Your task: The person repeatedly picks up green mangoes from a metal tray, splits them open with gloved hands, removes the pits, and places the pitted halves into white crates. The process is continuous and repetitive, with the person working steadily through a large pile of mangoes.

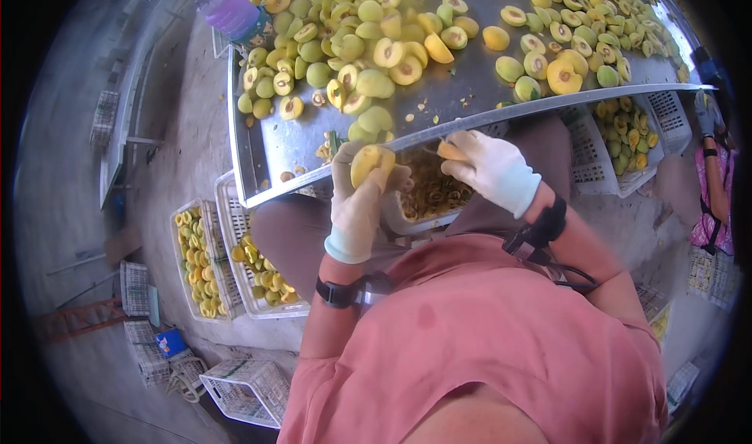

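My left hand [357, 200], in a pale work glove, holds a yellow stone fruit [372, 166] upright between thumb and fingers at the metal table's front edge. My right hand [490, 165], gloved as well, is closed on a small orange-tan piece [453, 152]; whether it is a tool handle or fruit, I cannot tell. Below and between the hands, a white plastic bin [405, 223] contains brown fruit stones and scraps [432, 188]. Just beyond my left hand, a large heap of halved green-yellow fruit [352, 38] covers the tabletop.
The table's raised metal rim [499, 115] runs before me. More fruit halves [581, 32] lie to the right. Crates of fruit stand on the left [202, 262] and right [625, 132]. A purple container [232, 15] is at the far left corner. Another person's gloved hand [708, 113] appears at far right.
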The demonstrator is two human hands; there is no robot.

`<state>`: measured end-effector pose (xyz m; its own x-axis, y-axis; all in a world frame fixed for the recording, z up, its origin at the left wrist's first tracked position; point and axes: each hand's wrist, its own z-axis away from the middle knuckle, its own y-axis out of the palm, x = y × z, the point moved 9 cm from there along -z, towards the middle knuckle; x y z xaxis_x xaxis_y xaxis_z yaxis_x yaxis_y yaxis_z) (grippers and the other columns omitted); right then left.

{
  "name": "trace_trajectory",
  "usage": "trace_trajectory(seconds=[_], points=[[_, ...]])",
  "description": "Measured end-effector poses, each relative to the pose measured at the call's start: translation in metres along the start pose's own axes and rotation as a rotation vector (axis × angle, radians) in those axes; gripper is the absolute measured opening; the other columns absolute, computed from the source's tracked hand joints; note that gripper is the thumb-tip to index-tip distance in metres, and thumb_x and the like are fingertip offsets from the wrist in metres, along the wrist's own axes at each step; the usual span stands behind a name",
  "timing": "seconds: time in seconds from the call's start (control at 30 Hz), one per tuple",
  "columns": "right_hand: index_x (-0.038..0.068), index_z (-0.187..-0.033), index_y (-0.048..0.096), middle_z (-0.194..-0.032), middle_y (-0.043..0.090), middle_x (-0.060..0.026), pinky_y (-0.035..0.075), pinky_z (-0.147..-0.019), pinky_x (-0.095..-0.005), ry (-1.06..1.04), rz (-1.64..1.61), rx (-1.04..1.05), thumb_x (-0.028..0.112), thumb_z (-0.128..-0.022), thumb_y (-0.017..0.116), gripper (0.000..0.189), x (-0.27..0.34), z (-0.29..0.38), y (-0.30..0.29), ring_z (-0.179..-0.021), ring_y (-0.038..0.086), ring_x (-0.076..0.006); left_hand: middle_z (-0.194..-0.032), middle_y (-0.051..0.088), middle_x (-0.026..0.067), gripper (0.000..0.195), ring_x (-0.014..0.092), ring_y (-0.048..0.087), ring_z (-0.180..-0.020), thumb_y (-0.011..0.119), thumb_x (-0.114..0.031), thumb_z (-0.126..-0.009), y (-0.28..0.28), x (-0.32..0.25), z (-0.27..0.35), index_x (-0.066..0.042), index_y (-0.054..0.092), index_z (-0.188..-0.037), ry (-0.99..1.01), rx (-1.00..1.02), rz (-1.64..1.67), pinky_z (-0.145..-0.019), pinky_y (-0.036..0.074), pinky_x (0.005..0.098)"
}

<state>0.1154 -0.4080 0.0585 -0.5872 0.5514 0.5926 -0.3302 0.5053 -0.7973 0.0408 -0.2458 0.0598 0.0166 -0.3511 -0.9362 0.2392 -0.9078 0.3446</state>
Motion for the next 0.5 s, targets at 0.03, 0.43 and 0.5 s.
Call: trace_trajectory(seconds=[0.03,0.43,0.5], points=[[0.007,-0.106,0.057,-0.084,0.061,-0.0175,0.05,-0.07,-0.0438,-0.07,-0.181,-0.134,0.027,-0.084,0.066,0.031,0.009,0.0,-0.016,-0.08,0.062,-0.0359,-0.117,0.054,0.016,0.035,0.026,0.061,-0.094,0.047,-0.003,-0.09,-0.002,0.006,0.001,-0.001,0.037,-0.124,-0.046,-0.023,0.136,-0.083,0.05,0.0381],[0.004,-0.109,0.051,-0.076,0.061,-0.0172,0.047,-0.057,-0.0367,0.185,-0.727,0.147,0.03,-0.092,0.055,0.031,0.035,-0.005,0.031,-0.064,0.062,-0.029,-0.127,0.049,0.0148,0.04,0.025,0.052,-0.113,0.041,-0.014,-0.097,0.008,0.0,-0.002,-0.006,0.034,-0.135,0.219,-0.032,-0.306,-0.096,0.043,0.0367],[0.003,-0.107,0.051,-0.073,0.06,-0.0161,0.047,-0.056,-0.0371,0.143,-0.669,0.112,0.03,-0.093,0.055,0.031,0.035,-0.006,0.031,-0.062,0.062,-0.0286,-0.126,0.051,0.0139,0.04,0.023,0.052,-0.113,0.041,-0.015,-0.098,0.013,-0.003,0.0,-0.006,0.034,-0.136,0.307,-0.084,-0.557,-0.096,0.043,0.0348]])
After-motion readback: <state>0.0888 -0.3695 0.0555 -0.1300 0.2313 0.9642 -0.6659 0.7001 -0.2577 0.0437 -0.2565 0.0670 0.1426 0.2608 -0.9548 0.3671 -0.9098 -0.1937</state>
